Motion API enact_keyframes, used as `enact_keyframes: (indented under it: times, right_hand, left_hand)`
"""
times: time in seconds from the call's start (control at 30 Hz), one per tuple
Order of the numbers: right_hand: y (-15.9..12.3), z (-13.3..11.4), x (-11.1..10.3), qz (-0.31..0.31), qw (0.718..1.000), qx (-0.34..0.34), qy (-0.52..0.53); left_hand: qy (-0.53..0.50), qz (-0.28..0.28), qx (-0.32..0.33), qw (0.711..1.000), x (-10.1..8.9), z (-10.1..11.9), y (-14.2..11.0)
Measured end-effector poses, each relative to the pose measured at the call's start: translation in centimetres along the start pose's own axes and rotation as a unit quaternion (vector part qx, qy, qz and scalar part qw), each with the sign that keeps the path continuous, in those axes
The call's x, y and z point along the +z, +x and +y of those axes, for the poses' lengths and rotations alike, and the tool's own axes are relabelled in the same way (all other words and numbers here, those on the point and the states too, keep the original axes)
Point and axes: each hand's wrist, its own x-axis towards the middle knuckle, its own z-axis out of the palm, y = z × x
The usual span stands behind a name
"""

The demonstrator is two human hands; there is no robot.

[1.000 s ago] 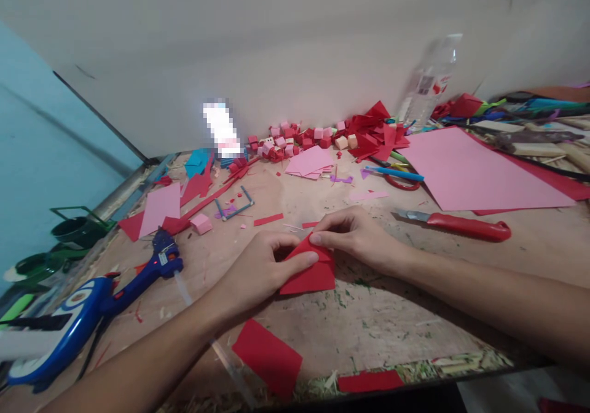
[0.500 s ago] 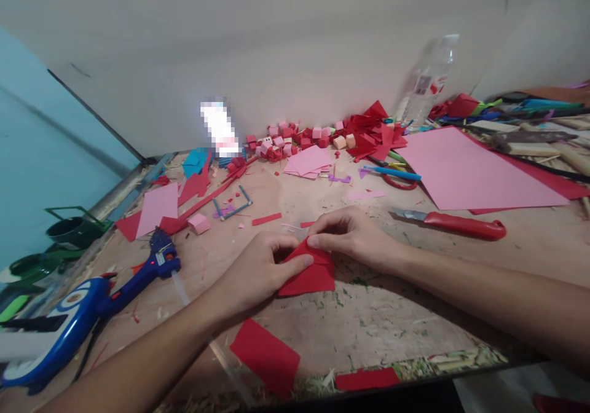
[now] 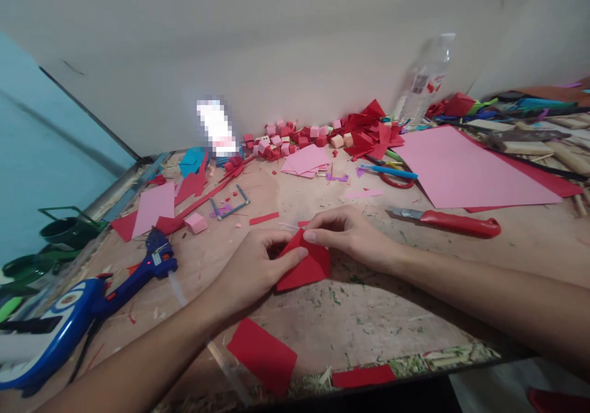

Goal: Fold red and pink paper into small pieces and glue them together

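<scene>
A folded piece of red paper is held between both hands just above the table. My left hand grips its left side, thumb flat on the front face and fingers behind, out of sight. With thumb and forefinger, my right hand pinches the paper near its top point. Below the hands a red paper rectangle lies on the table, and a red paper strip lies at the front edge. A utility knife with a red handle rests right of my right hand.
A blue glue gun with a glue stick stands at the left. Several small red and pink paper cubes are heaped by the wall. Pink sheets, scissors, a plastic bottle and a lit phone are farther back.
The red paper has tilted a little in my hands, its top point now showing more clearly between them. Both hands keep their grip; the whole view has shifted slightly.
</scene>
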Motion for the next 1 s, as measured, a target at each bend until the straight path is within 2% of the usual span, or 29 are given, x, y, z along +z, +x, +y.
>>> enact_keyframes:
  times: [0.2, 0.57, 0.7, 0.83, 1.0]
  right_hand:
    - [0.06, 0.21, -0.04, 0.008, 1.0, 0.022, 0.019]
    - [0.08, 0.02, -0.03, 0.019, 0.999, 0.032, 0.018]
    - [0.05, 0.11, 0.02, 0.04, 0.999, 0.015, -0.001]
    - [0.16, 0.26, 0.07, 0.055, 0.998, -0.001, -0.03]
    - [0.15, 0.1, -0.07, 0.038, 0.999, 0.025, -0.021]
  left_hand:
    - [-0.047, 0.024, -0.013, 0.999, -0.2, 0.45, -0.12]
    - [0.002, 0.058, -0.007, 0.998, -0.38, 0.69, -0.13]
    - [0.011, 0.085, -0.004, 0.996, -0.6, 0.48, 0.04]
    - [0.006, 0.083, 0.0, 0.997, -0.78, 0.14, 0.27]
    - [0.018, 0.084, -0.002, 0.996, -0.78, 0.09, 0.32]
